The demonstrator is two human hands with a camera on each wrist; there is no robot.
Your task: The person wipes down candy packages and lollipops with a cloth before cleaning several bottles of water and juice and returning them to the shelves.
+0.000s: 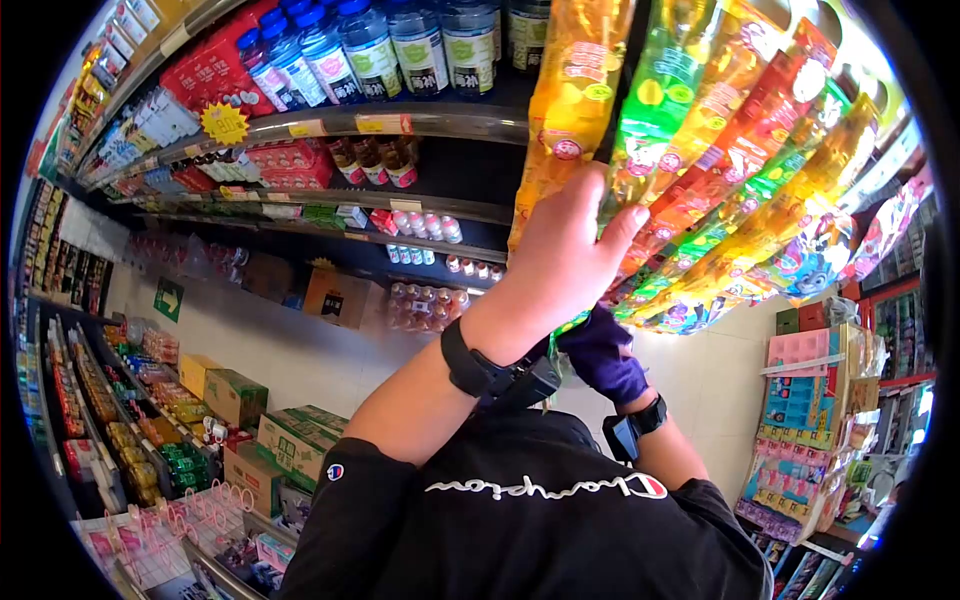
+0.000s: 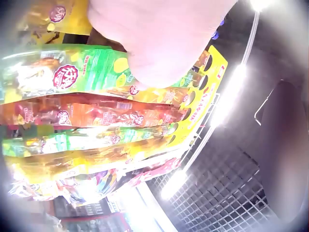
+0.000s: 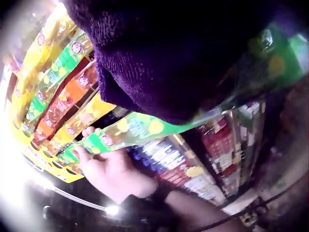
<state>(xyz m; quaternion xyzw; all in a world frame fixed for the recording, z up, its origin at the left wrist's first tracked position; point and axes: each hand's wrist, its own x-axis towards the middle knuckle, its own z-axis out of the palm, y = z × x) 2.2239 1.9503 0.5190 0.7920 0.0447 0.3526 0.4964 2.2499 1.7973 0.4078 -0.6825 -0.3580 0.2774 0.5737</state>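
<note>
My bare left hand (image 1: pixel 555 255) is raised among hanging strips of candy packets. Its thumb and fingers pinch a green candy strip (image 2: pixel 91 70) near the upper end, seen in the left wrist view. Lower down, my right hand (image 1: pixel 618 370) is mostly hidden by a purple cloth (image 3: pixel 140 58), which it holds around the same green strip. In the right wrist view the strip stretches from the left hand to the cloth. Orange, red and yellow strips (image 3: pixel 65 104) hang right beside it from a yellow card (image 2: pixel 205 104) with holes.
Shelves with blue-capped bottles (image 1: pixel 415 45) and boxed goods stand to the left. Green cartons (image 1: pixel 300 435) sit on the floor at lower left. A pink and blue display stand (image 1: pixel 800 400) is at the right. Lit tubes (image 2: pixel 229 94) run overhead.
</note>
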